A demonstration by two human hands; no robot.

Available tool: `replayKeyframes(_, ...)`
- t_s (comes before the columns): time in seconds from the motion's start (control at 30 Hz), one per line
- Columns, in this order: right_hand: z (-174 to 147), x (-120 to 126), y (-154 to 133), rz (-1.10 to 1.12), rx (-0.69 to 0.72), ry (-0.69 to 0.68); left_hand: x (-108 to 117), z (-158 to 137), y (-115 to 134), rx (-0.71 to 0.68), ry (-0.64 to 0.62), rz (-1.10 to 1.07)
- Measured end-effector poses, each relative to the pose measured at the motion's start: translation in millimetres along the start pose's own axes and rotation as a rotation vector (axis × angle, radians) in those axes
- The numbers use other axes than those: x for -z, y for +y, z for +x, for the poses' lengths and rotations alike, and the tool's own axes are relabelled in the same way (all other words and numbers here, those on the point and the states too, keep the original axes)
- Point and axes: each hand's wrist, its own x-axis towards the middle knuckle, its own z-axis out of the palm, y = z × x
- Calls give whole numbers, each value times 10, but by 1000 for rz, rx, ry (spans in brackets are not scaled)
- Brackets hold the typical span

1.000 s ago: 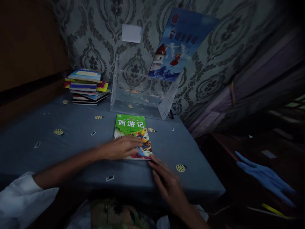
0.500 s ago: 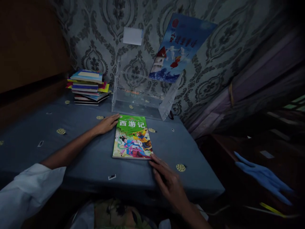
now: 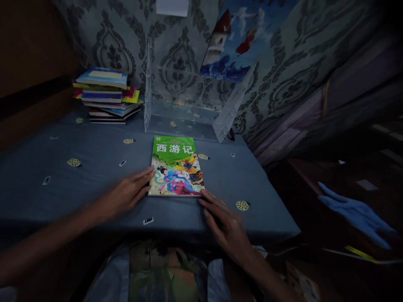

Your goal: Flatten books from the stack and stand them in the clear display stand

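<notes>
A green picture book (image 3: pixel 176 165) with large white Chinese characters and colourful cartoon figures lies flat on the blue cloth. At its left edge, toward the lower half, the fingertips of my left hand (image 3: pixel 132 191) touch it; these fingers are stretched out. My right hand (image 3: pixel 225 222) rests at the lower right corner, fingertips against the book and the thumb held apart below. Neither hand is wrapped round the book. Behind the book stands a clear acrylic rack (image 3: pixel 184 128), with a blue illustrated book (image 3: pixel 229 63) leaning upright at its right side.
A stack of several books (image 3: pixel 103 96) sits at the back left of the cloth-covered table (image 3: pixel 97 163). Patterned wallpaper and a white card (image 3: pixel 172 7) are behind. Past the table's right edge lies a blue glove (image 3: pixel 355 216), below a purple curtain (image 3: pixel 292 130).
My left hand has slid from the book's upper left corner down its left edge. My right hand stays at the lower right corner. The view has tilted down.
</notes>
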Motion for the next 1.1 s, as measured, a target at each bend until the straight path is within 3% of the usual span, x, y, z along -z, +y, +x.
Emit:
replayKeyframes(0.17, 7, 37, -23, -11, -11, -28, 20, -235, 315, -44, 63, 120)
replayKeyframes(0.37, 139, 134, -10, -121, 69, -30, -3, -118, 337, -89, 135, 216)
replayKeyframes(0.47, 352, 110, -81, -106, 147, -78, -8, -19, 249, -92, 104, 188)
replayKeyframes(0.63, 827, -145, -242, -97, 283, -367, -30, 237, 22, -48, 41, 148)
replayKeyframes(0.73, 1095, -323, -239, -132, 357, -474, -50, 467, -194, -24, 15, 123)
replayKeyframes(0.93, 1591, -498, 74, -136, 352, -500, -59, 965, -633, 3, -43, 105)
replayKeyframes(1.1, 1924, -504, 595, -186, 208, -406, -83, 1184, -732, 28, -39, 155)
